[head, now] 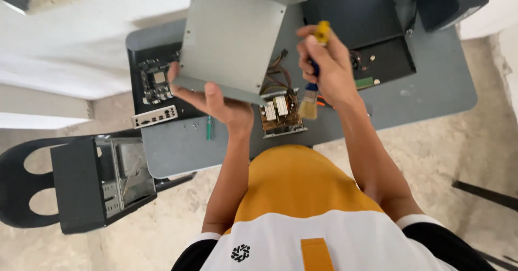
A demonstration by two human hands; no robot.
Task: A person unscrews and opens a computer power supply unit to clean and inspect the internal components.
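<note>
Rough concrete floor [458, 158] surrounds the small grey counter [431, 95] you are leaning over. Your left hand [216, 101] is closed on the lower edge of a bent grey sheet-metal cover [232, 33], thumb on the near face and fingers behind, holding it tilted above the middle of the counter. Your right hand [329, 66] is wrapped round a paintbrush [313, 82] with a yellow and blue handle, bristles pointing down, just right of the cover. Directly under the bristles, near the counter's near edge, sits an opened power supply [280, 114] with its circuit board and bundled wires exposed. At the counter's left side lies a motherboard [154, 82], with a silver port plate [155, 116] beside it toward the near left corner. A green-handled screwdriver [209, 128] rests close to the near edge below your left hand. Toward the far right sits a black open case panel [386, 60]. Off the counter, on a black chair [21, 184] to your left, rests an empty computer case [102, 182].
</note>
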